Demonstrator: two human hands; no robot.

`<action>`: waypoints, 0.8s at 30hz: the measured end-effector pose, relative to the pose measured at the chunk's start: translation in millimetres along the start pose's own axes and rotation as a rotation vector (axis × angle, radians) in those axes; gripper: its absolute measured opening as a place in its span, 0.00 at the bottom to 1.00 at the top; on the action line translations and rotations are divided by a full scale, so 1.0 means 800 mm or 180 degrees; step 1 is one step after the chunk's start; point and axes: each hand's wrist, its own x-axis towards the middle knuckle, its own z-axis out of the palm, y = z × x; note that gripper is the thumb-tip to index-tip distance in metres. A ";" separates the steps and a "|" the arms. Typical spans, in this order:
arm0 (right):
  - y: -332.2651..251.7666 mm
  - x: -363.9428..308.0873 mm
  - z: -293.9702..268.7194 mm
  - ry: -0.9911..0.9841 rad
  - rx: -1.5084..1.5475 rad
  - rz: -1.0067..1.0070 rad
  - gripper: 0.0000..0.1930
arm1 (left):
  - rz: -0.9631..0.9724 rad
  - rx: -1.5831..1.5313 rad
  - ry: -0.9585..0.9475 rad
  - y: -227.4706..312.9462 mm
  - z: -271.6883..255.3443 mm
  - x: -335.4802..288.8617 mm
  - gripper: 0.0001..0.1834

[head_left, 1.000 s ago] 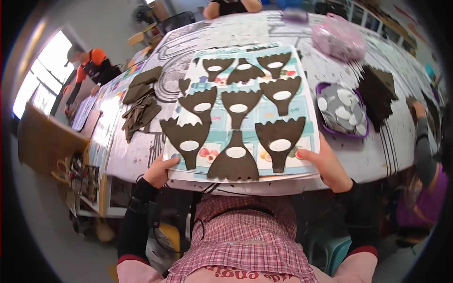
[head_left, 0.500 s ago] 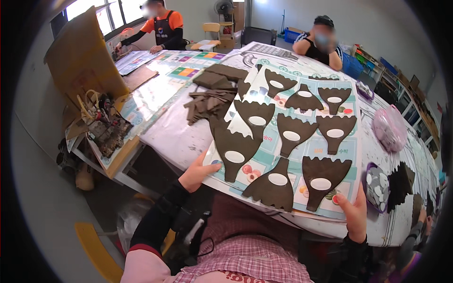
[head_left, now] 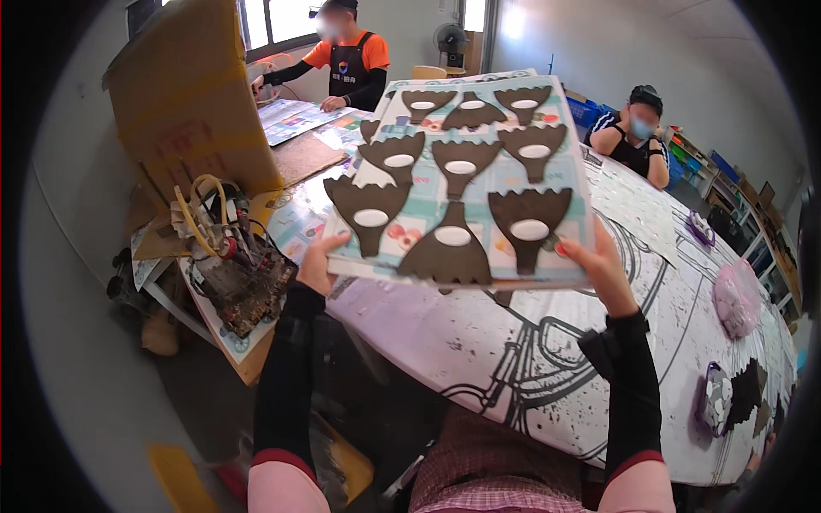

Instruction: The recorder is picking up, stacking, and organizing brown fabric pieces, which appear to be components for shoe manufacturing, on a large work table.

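Observation:
My left hand [head_left: 321, 263] grips the near left corner of a flat board topped with a fruit-printed sheet [head_left: 423, 203]. At the near right corner my right hand [head_left: 605, 267] holds the same board, thumb on top. Several dark brown, fan-shaped pieces [head_left: 530, 209] with scalloped edges lie spread over the sheet in rows. Each carries a white oval [head_left: 451, 237] in its middle. The board is held up above the table, and the undersides of both hands are hidden. Bits of brown pieces show under its near edge.
A white table [head_left: 513, 359] with black line drawings stretches right, bearing a pink bag [head_left: 737, 299] and a purple basket of white ovals [head_left: 717, 395]. Leftward stand a cardboard box [head_left: 188, 111] and a grimy device with yellow tubes [head_left: 239, 282]. Two people sit beyond.
Both hands have carried the board up and away from me, over toward the left table. My arms are stretched further out. The brown scraps seen at left before are now hidden. My view has shifted.

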 end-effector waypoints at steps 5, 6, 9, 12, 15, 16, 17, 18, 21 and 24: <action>0.064 0.048 -0.020 -0.0459 0.0252 0.0038 0.22 | -0.0035 -0.0216 0.0592 -0.022 -0.011 0.008 0.11; 0.075 0.067 -0.017 -0.0517 0.0370 0.0003 0.22 | -0.0028 -0.0307 0.0611 -0.013 -0.015 0.025 0.09; 0.098 0.116 0.012 -0.0690 0.0614 0.0208 0.21 | 0.0133 -0.0728 0.0999 0.002 -0.031 0.055 0.10; 0.113 0.160 0.038 -0.0821 0.0590 0.0231 0.20 | 0.0209 -0.0455 0.1231 0.002 -0.066 0.086 0.12; 0.137 0.203 0.053 -0.0926 0.0382 0.0213 0.19 | 0.0363 -0.0621 0.1571 -0.015 -0.096 0.112 0.13; 0.152 0.218 0.056 -0.1061 0.0462 0.0296 0.19 | 0.0382 -0.0838 0.1429 -0.019 -0.102 0.120 0.15; 0.166 0.231 0.057 -0.1193 0.0547 0.0377 0.20 | 0.0557 -0.0930 0.1423 -0.028 -0.104 0.128 0.20; 0.173 0.240 0.055 -0.1119 0.0621 0.0468 0.20 | 0.0634 -0.1084 0.1412 -0.033 -0.086 0.138 0.24; 0.193 0.260 0.077 -0.1042 0.1014 0.0541 0.18 | 0.1055 -0.1455 0.1392 -0.038 -0.071 0.159 0.40; 0.223 0.259 0.128 -0.1020 0.1434 0.0370 0.17 | 0.1660 -0.1801 0.1134 -0.038 -0.083 0.160 0.41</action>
